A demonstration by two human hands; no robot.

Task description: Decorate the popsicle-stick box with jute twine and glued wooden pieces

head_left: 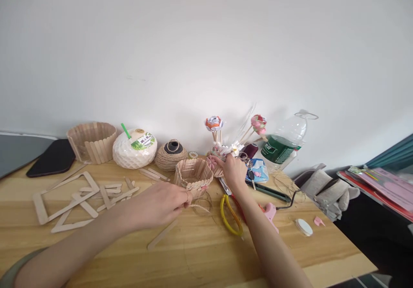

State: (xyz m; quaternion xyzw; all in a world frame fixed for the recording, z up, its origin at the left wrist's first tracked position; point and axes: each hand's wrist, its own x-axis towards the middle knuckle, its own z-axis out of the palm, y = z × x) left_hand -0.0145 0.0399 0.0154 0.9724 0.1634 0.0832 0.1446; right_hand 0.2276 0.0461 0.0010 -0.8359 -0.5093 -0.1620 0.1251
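My left hand [169, 201] is closed in a pinch at the front of a small basket made of craft sticks [193, 174]. A strand of twine [201, 210] runs from its fingertips and loops on the table. My right hand [234, 171] reaches in among handmade flowers [236, 148], beside a pink bow-like piece [213, 161]. One of its fingers points left; the others are bent and mostly hidden, as is anything they hold. Just below lie yellow-handled scissors [230, 217]. Behind the basket stands a ball of twine [171, 156].
Loose craft sticks [84, 197] and a larger stick basket [93, 144] lie left, near a white coconut [134, 150] and a black phone [53, 156]. Right are a plastic bottle [285, 137], a pink glue gun [270, 215], its cord and a white lid [303, 227].
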